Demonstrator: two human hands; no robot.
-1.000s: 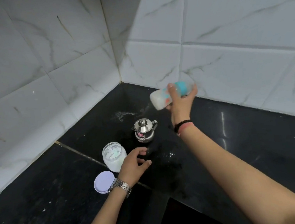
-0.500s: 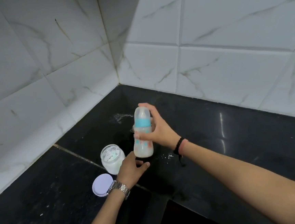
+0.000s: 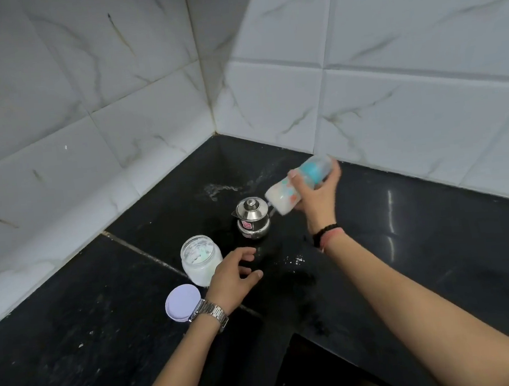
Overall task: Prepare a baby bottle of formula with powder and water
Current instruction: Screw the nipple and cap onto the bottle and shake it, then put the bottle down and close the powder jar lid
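Milky-white inside and capped in teal, the clear plastic baby bottle (image 3: 297,186) lay tilted above the black stone counter (image 3: 435,238), gripped by the right hand (image 3: 316,198) while the left hand (image 3: 233,276) hovered loosely open, empty; shaking probably wanted a firm hold.
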